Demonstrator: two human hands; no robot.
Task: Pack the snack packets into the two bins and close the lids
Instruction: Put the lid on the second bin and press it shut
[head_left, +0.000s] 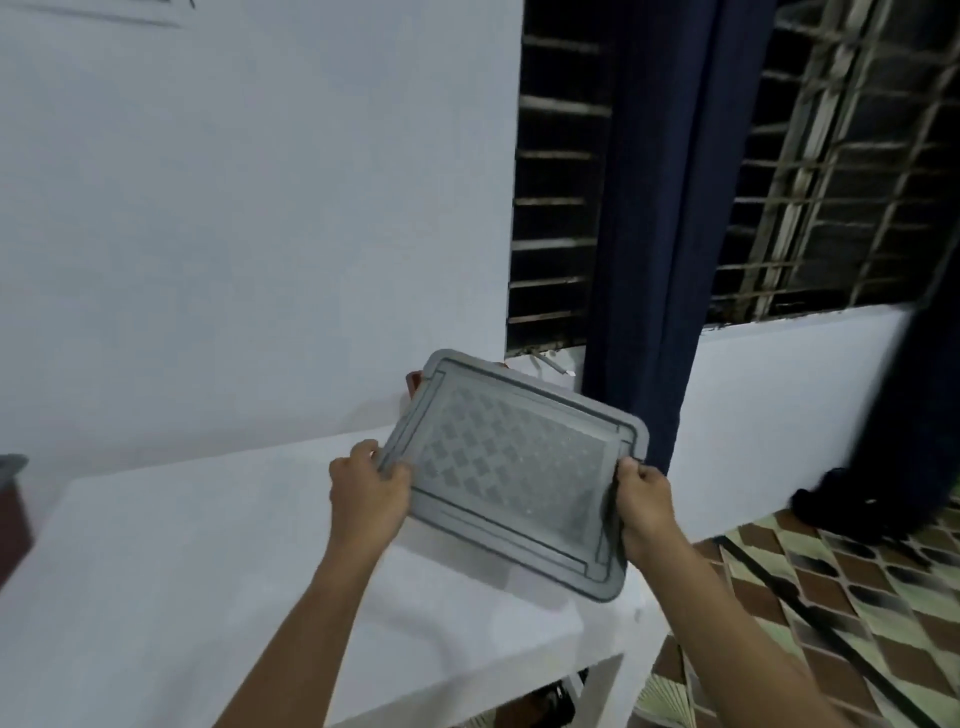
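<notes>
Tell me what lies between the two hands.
In the head view, the grey patterned rectangular plastic lid spans the gap: left hand grips one short edge, right hand the other, above the white table.

Both bare forearms reach forward. Left hand grips lid at left edge, right hand at right edge, fingers curled, thumbs on top.

Two bare forearms reach into the head view from the near edge. Neither arm wears a sleeve, watch, bracelet or glove over the visible stretch from below the elbow to the fingers. The left hand and the right hand carry no rings that can be made out. Fingernails look short, though motion blur softens detail.
</notes>
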